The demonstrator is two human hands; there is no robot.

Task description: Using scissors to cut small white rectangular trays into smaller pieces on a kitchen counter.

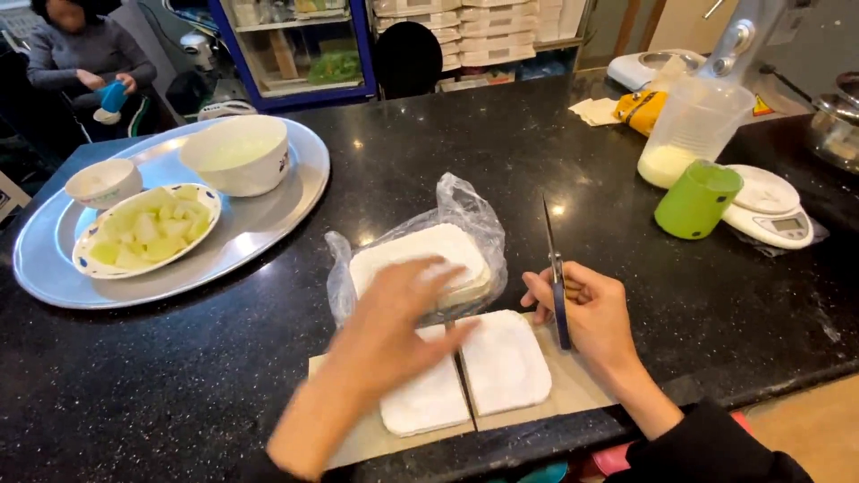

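Note:
My right hand (pixel 586 313) grips a knife (pixel 552 259) by its dark blue handle, blade pointing up and away from me. My left hand (pixel 394 317), blurred by motion, reaches over a stack of white slices (pixel 420 255) lying in an open clear plastic bag (pixel 465 210). Below it, two white halves (pixel 506 362) of a cut slice lie side by side on a tan sheet (pixel 573 385) at the counter's front edge, a thin gap between them.
A large metal tray (pixel 286 210) at left carries a plate of pale green cubes (pixel 148 231), a big white bowl (pixel 234 154) and a small bowl (pixel 103 182). A green cup (pixel 696 200), a plastic jug (pixel 693 130) and a white scale (pixel 774 210) stand at right. A seated person (pixel 85 63) is behind.

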